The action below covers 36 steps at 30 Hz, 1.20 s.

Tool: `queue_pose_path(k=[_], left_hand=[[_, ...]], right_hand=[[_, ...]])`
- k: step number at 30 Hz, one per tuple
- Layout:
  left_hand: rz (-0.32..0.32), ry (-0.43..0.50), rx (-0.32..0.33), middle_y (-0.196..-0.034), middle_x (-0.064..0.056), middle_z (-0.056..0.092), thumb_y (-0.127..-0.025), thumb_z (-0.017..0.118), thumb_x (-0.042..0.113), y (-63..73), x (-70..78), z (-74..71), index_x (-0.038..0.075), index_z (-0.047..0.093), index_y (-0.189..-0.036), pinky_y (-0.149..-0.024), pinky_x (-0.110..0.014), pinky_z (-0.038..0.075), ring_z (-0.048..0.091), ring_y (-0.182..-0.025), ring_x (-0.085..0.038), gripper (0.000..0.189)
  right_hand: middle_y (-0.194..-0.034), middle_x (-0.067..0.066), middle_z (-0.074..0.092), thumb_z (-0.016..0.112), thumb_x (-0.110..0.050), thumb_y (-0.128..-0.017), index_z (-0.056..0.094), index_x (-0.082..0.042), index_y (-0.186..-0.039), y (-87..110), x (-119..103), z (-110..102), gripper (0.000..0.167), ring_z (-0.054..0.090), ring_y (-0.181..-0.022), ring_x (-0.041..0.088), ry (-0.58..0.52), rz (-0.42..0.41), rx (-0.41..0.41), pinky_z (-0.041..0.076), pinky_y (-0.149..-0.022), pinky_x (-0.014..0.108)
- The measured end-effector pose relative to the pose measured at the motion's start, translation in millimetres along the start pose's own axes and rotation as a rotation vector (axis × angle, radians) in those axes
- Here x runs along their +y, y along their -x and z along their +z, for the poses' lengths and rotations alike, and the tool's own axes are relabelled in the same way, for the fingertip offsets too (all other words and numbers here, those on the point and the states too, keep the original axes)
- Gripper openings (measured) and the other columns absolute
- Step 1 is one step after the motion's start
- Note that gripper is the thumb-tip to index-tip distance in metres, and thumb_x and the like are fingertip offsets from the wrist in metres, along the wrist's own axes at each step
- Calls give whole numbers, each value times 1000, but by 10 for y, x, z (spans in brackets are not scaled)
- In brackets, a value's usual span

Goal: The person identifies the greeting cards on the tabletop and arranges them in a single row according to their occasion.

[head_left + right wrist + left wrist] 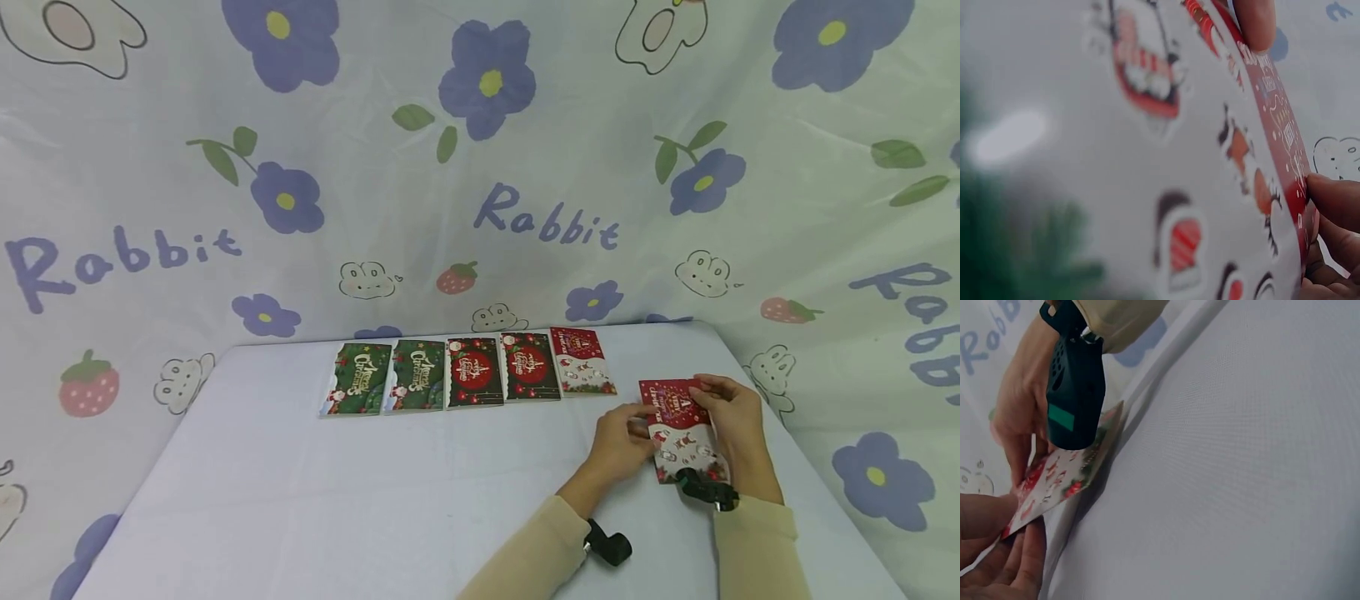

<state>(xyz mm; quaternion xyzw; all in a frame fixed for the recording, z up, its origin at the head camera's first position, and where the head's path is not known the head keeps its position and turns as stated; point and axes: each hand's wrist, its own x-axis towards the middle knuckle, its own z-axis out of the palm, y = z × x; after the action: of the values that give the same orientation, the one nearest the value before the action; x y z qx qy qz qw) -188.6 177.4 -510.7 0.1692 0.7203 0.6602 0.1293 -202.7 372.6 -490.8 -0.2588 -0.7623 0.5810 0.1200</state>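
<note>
Both hands hold a red-and-white Christmas card [681,425] with small printed figures, at the right of the table. My left hand [618,450] pinches its left side; the left wrist view shows the thumb in front and the left hand's fingers [1030,559] behind the card. On the opposite side, my right hand [738,425] grips the upper right edge. The right wrist view has the card [1166,156] close up and blurred, tilted, with the right thumb [1335,197] on its red part. A dark camera covers part of the card's lower edge.
In a row along the table's back lie two green Christmas cards [356,379], two dark ones with red circles [474,371], and a red-and-white one [581,360] at the right end. A printed curtain [375,183] hangs behind the white-covered table [337,508].
</note>
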Motion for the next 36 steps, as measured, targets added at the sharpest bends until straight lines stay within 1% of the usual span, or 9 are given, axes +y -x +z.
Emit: queue_pose_path(k=[7,13,16,19,21,24,27,31,36], left_hand=[[35,52,67,-111,-3,69,-83,74,-21,-14,13,-29,4,73,-126,-70,-19,58,70,-82,-6,50],[75,97,116,-107,-7,70,-83,71,-22,-89,22,-132,1,72,-127,-69,-19,58,73,-83,-14,50],[87,127,136,-99,-8,70,-83,70,-23,-125,48,-197,-1,71,-128,-68,-19,57,72,-82,-16,50],[86,144,150,-97,-4,68,-84,70,-22,-150,75,-250,-2,71,-129,-69,-19,57,68,-79,-10,49],[75,161,165,-98,-2,68,-84,71,-23,-158,94,-277,-2,71,-129,-69,-18,56,65,-78,-6,49],[69,166,191,-100,-4,69,-84,72,-22,-160,109,-309,-2,71,-128,-70,-19,57,66,-80,-7,49],[69,174,226,-104,-8,69,-84,72,-22,-156,109,-327,-2,72,-126,-73,-20,58,69,-84,-14,47],[96,176,274,-109,-13,69,-82,72,-24,-167,82,-332,-6,72,-122,-76,-22,60,71,-89,-21,44],[122,163,317,-108,-14,69,-78,73,-25,-200,50,-322,-8,73,-115,-76,-23,60,71,-89,-23,41]], right_hand=[[-109,-9,61,69,-11,-103,62,-2,-141,16,-27,-16,39,55,-103,6,-35,-35,-49,48,-86,12],[-120,-3,61,70,-17,-104,53,-6,-152,35,-7,-69,52,55,-111,6,-40,-140,-190,48,-89,11],[-127,-2,58,68,-19,-105,53,-6,-151,42,4,-90,51,54,-115,8,-23,-192,-262,46,-91,11],[-132,-3,55,68,-20,-105,55,-3,-147,52,6,-103,47,54,-115,10,-13,-227,-323,47,-92,11],[-133,-4,53,68,-16,-105,56,-1,-144,61,4,-109,43,55,-113,11,-39,-235,-367,49,-91,13],[-131,-6,54,67,-9,-104,59,3,-140,66,2,-112,38,57,-108,11,-98,-239,-415,52,-89,15],[-127,-7,57,66,-2,-103,60,7,-138,61,8,-109,36,58,-103,9,-130,-254,-436,53,-87,16],[-125,-7,58,69,-1,-101,61,8,-137,52,20,-96,38,58,-102,9,-119,-259,-428,53,-85,16],[-128,-4,54,71,-4,-101,59,9,-138,49,14,-69,41,58,-102,10,-76,-243,-401,52,-85,16]])
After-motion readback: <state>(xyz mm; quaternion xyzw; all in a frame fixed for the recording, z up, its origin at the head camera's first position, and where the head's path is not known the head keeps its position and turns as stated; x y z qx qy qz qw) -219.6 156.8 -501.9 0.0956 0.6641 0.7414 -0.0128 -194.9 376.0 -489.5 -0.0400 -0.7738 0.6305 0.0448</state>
